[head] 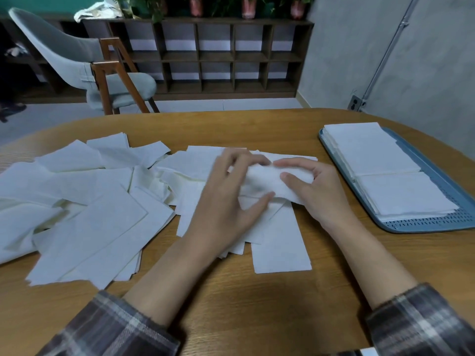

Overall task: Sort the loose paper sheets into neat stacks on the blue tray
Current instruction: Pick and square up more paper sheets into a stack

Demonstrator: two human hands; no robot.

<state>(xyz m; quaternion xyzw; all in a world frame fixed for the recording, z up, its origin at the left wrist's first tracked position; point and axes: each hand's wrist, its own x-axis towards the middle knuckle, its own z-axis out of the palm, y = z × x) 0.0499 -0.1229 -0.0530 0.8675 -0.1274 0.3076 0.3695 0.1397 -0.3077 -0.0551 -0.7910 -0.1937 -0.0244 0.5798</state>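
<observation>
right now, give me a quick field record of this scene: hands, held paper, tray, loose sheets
left hand: grips held sheet's left end
right hand: grips its right end
held sheet: white, blurred, over the pile
blue tray: right of hands, holds two neat stacks
loose sheets: scattered on table, left and centre
table: wooden

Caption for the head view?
A paper sheet held by left hand and right hand over the loose pile; two stacks on the blue tray.

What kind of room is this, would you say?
Probably an office or meeting room: a large wooden table, an upholstered chair, and a low cubby shelf topped with potted plants.
</observation>
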